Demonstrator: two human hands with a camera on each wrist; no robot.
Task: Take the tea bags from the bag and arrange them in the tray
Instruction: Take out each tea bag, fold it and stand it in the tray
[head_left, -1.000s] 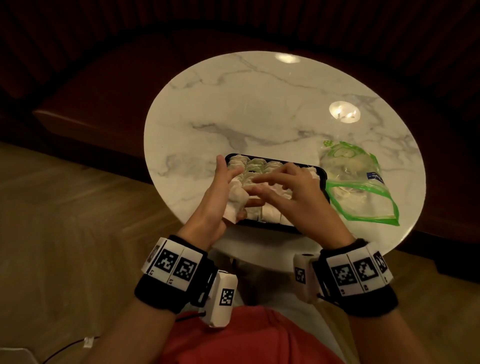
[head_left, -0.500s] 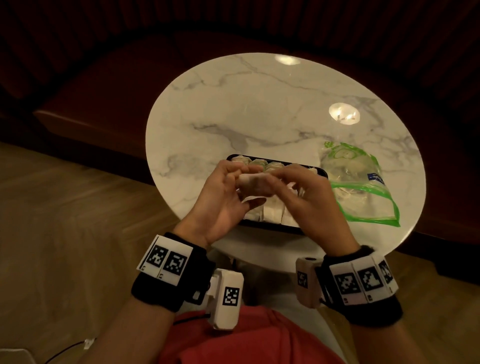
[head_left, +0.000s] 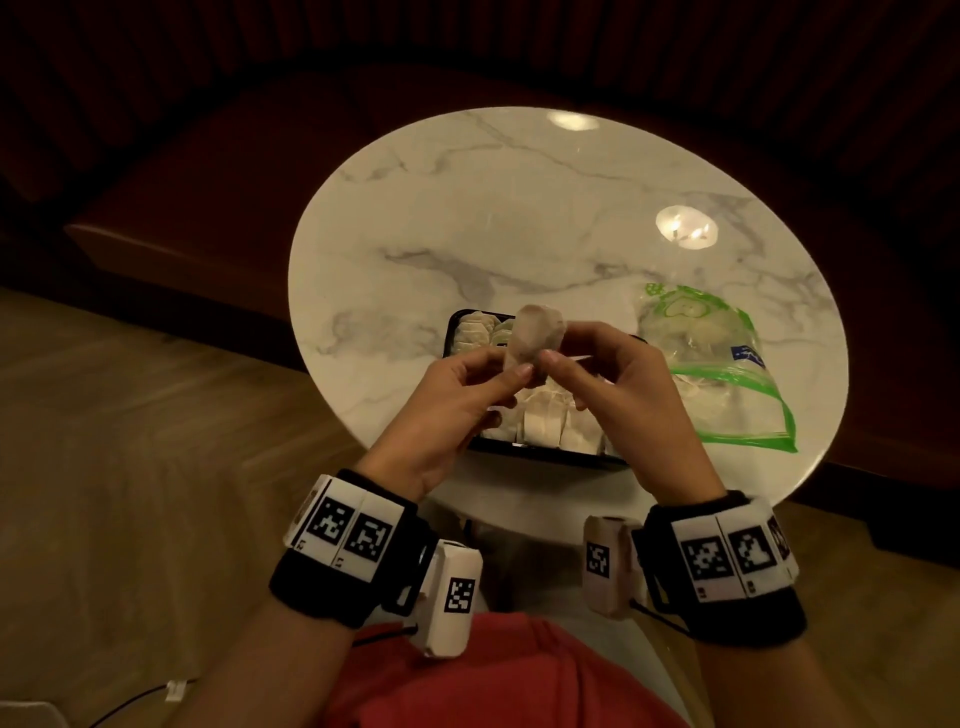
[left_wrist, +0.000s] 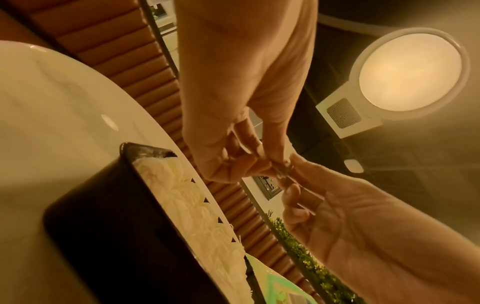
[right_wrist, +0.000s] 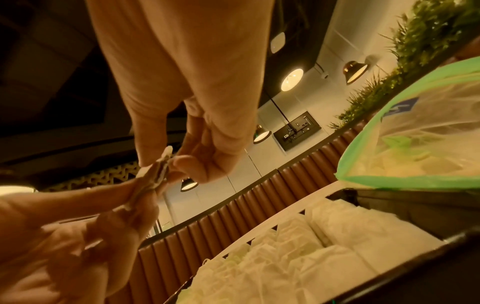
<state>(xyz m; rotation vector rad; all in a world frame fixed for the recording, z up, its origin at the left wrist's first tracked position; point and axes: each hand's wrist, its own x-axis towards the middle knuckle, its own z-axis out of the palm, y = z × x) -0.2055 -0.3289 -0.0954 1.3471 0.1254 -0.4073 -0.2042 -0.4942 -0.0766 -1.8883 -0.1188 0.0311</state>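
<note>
White marble table (head_left: 467, 218), round, grey-veined, two ceiling lights reflected in it. Black tray (head_left: 540, 453) sits at the near edge, packed with pale tea bags (head_left: 540, 426) in rows; far-left corner of the tray shows, the middle is hidden behind the hands.

One tea bag (head_left: 535, 338) is held up in the air above the tray, clear of the others, standing roughly upright. Left hand (head_left: 447, 410) pinches its lower left edge, thumb and forefinger tips pressed together on the paper, remaining fingers curled underneath. Right hand (head_left: 618, 384) pinches the lower right edge the same way, thumb against forefinger, other fingers folded loosely into the palm. Right wrist view confirms it: the bag's thin edge is sandwiched between the fingertips of both hands.

Clear zip bag (head_left: 717, 374) with green seal lies flat on the table just right of the tray, mouth toward the near right; a few pale tea bags are visible inside it.

Both wrists carry black bands with square printed markers. Red garment at the bottom of the head view. Dark ribbed bench beyond the table; wood floor on the left.
</note>
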